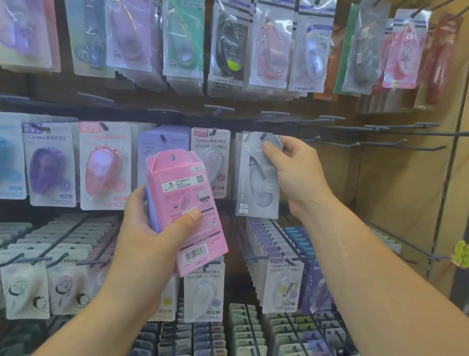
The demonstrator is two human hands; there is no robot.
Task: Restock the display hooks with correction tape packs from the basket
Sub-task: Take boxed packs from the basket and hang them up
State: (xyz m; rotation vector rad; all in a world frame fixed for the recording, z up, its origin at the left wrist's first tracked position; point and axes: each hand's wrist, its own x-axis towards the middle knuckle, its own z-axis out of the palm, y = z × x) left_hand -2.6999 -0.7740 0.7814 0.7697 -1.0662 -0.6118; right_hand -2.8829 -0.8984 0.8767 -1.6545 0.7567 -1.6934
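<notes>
Right hand (pixel 292 171) pinches upright grey pack (pixel 256 190) by its top, hang hole meeting the hook (pixel 263 136); left hand (pixel 151 227) clamps tilted pink pack (pixel 182 190), lower left.

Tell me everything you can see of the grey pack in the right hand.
The grey pack is a card with cut-off top corners and a clear blister over a pale lilac-grey tape dispenser, tip upward. Print at its lower left reads 5 and 10. It hangs upright in the middle row, a hook tip showing at its hang hole. The right hand pinches its upper right edge, thumb on the front.
</notes>
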